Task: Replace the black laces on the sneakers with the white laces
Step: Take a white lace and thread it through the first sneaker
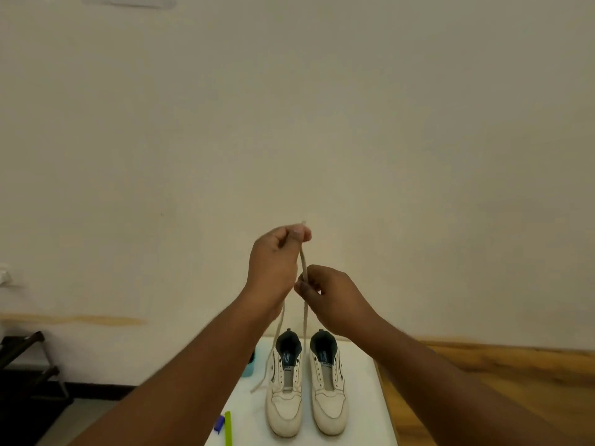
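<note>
Both hands are raised in front of the wall, above a pair of sneakers on a white table [360,397]. The left hand [273,262] is the higher one; its thumb and forefinger are pinched together on the top of a white lace [303,262], whose tip pokes out just above the fingertips. Just below and to the right of that pinch, the right hand [331,294] pinches the same lace between thumb and curled fingers, so a short straight length runs between the two grips.

Below the right hand's pinch, the lace hangs straight down toward the left sneaker [285,387]. A second strand drops from behind the left wrist, slants down and left, and ends on the table just left of that sneaker. Whether the lace passes through an eyelet cannot be told.

Directly beneath the grips, the left sneaker and the right sneaker [328,384] stand side by side, toes toward the camera, eyelets showing with no lace crossing them.

Down and left of the grips, under the left forearm, lie a green strip [228,428] and a blue piece [219,423] on the table edge; a teal object [248,368] is partly hidden behind the arm.
</note>
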Action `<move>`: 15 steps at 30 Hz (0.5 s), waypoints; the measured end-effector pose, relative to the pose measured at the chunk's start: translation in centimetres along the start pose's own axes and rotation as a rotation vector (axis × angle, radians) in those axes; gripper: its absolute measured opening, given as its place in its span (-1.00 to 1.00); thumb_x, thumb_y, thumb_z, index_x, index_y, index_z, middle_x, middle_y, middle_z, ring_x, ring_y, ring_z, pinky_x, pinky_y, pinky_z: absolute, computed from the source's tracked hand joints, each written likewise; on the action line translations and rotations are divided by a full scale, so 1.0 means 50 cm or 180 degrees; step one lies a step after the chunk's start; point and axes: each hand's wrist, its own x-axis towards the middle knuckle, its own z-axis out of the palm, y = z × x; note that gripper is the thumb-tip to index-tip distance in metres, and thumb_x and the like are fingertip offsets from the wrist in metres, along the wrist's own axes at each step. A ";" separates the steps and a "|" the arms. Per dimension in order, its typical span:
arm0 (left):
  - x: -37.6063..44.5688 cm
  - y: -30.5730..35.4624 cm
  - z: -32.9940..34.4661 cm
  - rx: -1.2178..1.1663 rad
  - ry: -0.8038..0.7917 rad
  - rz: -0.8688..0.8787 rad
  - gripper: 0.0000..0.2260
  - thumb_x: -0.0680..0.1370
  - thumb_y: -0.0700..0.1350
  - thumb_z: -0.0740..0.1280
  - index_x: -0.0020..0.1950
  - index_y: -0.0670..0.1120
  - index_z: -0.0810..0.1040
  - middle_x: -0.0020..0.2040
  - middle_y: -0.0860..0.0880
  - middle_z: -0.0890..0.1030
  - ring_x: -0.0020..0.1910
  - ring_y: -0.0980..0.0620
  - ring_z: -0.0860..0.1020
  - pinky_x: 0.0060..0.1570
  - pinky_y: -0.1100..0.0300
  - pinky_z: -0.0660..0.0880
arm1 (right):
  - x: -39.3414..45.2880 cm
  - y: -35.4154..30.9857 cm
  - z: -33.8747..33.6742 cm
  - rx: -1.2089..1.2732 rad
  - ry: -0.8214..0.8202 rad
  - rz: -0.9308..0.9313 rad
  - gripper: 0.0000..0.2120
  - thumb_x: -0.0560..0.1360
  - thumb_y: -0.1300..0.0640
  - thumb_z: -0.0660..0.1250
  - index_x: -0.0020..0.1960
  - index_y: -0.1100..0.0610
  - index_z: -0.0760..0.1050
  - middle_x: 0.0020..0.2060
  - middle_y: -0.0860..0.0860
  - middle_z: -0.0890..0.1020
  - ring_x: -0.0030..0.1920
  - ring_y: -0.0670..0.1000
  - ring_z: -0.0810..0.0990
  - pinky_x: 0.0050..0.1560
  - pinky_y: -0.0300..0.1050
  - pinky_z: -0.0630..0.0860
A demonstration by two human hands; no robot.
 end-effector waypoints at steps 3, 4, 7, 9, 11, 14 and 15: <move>0.009 0.024 0.010 0.0087 -0.0051 0.0103 -0.76 0.68 0.04 0.23 0.06 -0.01 0.67 0.01 0.21 0.66 -0.03 0.46 0.50 -0.08 0.46 0.32 | -0.013 0.072 0.043 -0.0101 -0.0178 0.0341 -0.86 0.61 -0.03 0.33 -0.13 -0.09 0.50 -0.13 -0.13 0.64 -0.11 -0.14 0.59 -0.12 -0.22 0.51; 0.009 0.031 0.014 0.0103 -0.0107 0.0101 -0.76 0.68 0.04 0.23 0.08 -0.02 0.67 0.01 0.21 0.66 -0.03 0.46 0.50 -0.10 0.46 0.31 | -0.019 0.099 0.066 -0.0085 -0.0243 0.0510 -0.85 0.60 0.00 0.34 -0.15 -0.10 0.48 -0.14 -0.13 0.63 -0.13 -0.13 0.59 -0.16 -0.24 0.49; 0.007 0.041 0.026 0.0035 -0.0234 0.0055 -0.77 0.67 0.03 0.25 0.07 -0.03 0.67 0.02 0.18 0.67 0.02 0.43 0.52 -0.10 0.47 0.31 | -0.050 0.183 0.154 -0.0030 -0.0423 0.1043 -0.87 0.57 0.11 0.35 -0.14 -0.05 0.49 -0.19 -0.10 0.59 -0.20 -0.11 0.58 -0.23 -0.25 0.48; 0.003 0.043 0.033 -0.0007 -0.0305 0.0009 -0.78 0.67 0.02 0.27 0.06 -0.03 0.68 0.04 0.16 0.68 0.07 0.39 0.53 -0.08 0.47 0.33 | -0.084 0.235 0.222 0.0100 -0.0612 0.1442 -0.94 0.55 0.13 0.37 0.00 -0.01 0.55 -0.15 -0.09 0.60 -0.20 -0.12 0.59 -0.24 -0.27 0.49; 0.002 0.043 0.038 -0.0032 -0.0349 -0.0020 -0.78 0.66 0.03 0.27 0.07 -0.02 0.68 0.05 0.15 0.68 0.13 0.30 0.56 0.00 0.43 0.37 | -0.118 0.285 0.295 0.0222 -0.0824 0.1790 -0.76 0.54 0.12 0.39 0.20 0.06 0.55 -0.03 -0.03 0.64 -0.09 -0.06 0.64 -0.10 -0.22 0.57; 0.007 0.039 0.042 -0.0067 -0.0368 -0.0056 -0.79 0.66 0.04 0.28 0.06 0.00 0.68 0.05 0.15 0.69 0.19 0.20 0.57 0.19 0.28 0.43 | -0.152 0.343 0.380 0.0331 -0.0947 0.2187 -0.65 0.53 0.08 0.41 0.29 0.12 0.53 0.11 0.02 0.63 0.09 0.04 0.65 0.17 -0.05 0.60; 0.010 0.037 0.044 -0.0080 -0.0374 -0.0055 -0.79 0.66 0.04 0.28 0.05 0.01 0.68 0.03 0.15 0.69 0.19 0.19 0.58 0.25 0.23 0.44 | -0.156 0.356 0.399 0.0343 -0.0920 0.2304 -0.64 0.54 0.08 0.41 0.31 0.14 0.52 0.15 0.02 0.61 0.14 0.05 0.63 0.20 -0.08 0.57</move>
